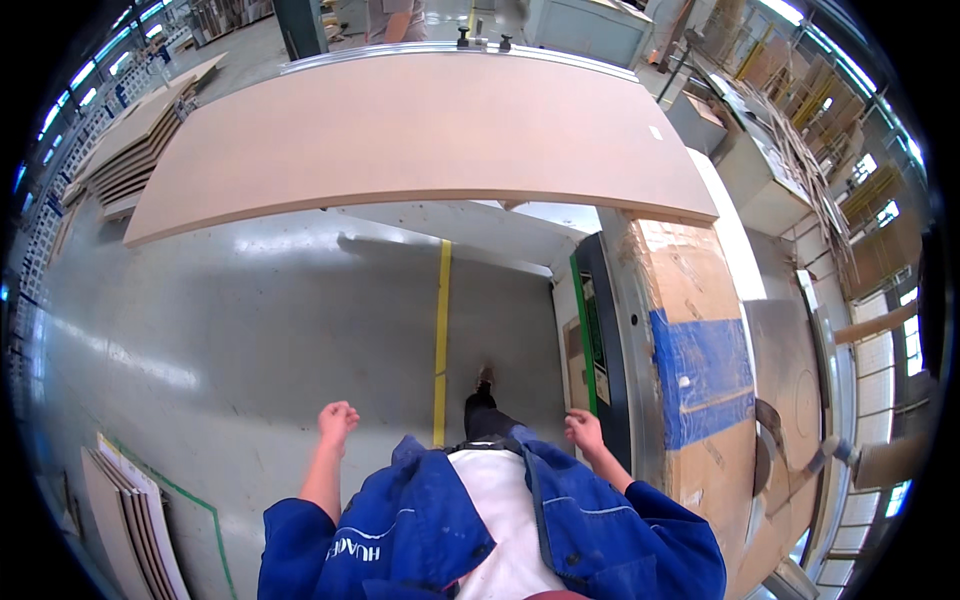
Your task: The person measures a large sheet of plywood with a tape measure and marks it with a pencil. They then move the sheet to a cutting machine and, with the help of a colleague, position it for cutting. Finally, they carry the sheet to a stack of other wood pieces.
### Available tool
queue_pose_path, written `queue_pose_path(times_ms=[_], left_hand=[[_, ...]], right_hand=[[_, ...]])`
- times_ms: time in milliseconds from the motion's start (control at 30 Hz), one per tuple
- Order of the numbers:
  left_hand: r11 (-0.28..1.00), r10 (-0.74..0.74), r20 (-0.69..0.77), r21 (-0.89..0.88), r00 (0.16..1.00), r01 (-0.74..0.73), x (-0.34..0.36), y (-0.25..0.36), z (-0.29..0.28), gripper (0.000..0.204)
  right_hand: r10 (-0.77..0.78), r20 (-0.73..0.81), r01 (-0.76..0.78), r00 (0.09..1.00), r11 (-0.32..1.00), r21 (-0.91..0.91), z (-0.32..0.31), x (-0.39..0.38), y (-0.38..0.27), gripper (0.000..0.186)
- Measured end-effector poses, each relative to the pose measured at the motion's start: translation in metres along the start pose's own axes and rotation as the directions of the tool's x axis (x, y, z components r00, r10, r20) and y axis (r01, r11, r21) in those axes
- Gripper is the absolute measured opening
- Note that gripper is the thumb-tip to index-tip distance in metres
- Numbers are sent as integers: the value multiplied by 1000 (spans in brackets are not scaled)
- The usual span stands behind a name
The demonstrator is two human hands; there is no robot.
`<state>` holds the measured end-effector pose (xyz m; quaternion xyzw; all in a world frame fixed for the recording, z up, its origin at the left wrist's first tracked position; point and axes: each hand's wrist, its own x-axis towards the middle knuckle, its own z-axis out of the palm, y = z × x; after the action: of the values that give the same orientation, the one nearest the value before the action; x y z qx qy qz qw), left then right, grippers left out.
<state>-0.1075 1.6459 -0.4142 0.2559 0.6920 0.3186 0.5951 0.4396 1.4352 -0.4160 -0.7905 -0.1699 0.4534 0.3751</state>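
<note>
My left hand (338, 421) hangs over the grey floor with its fingers curled in, and nothing shows in it. Close to the green-edged side of a machine (592, 340), my right hand (583, 428) is loosely closed, and I see nothing in its fingers. Ahead of me lies a long, pale brown board (420, 130), well beyond both hands. Its right end rests over a bench partly covered in brown cardboard (690, 270), and its far edge is along a metal rail (450, 47) with black knobs.
Blue tape (705, 380) wraps the cardboard at my right. A yellow line (441, 340) runs along the floor. Stacked panels stand at the far left (135, 150) and near left (130, 520). Wood strips (790, 150) lie on a bench at right. A person (395, 20) is beyond the board.
</note>
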Motion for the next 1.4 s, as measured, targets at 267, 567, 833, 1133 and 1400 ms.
queue_pose_path(times_ms=[267,567,833,1133,1400], left_hand=[[859,-23,-79,508,997,60,-22,-49,25,24],[925,-97,-196,344,976,161,9,-42,97,28],[978,-185,-220,-137,958,158,89,33,147,18],[914,-268,-348,-387,898,122,147,87,171,23],[991,-96,-466,41,880,130,82,51,259,30]], right_hand=[[-773,149,743,616,509,-435,40,134,-300,42],[-581,795,864,175,-297,-407,159,231,-531,82],[-259,961,788,95,-571,-231,211,302,-568,92],[-270,962,812,-51,-572,-117,213,358,-574,75],[-290,935,755,-202,-655,-40,225,378,-577,75]])
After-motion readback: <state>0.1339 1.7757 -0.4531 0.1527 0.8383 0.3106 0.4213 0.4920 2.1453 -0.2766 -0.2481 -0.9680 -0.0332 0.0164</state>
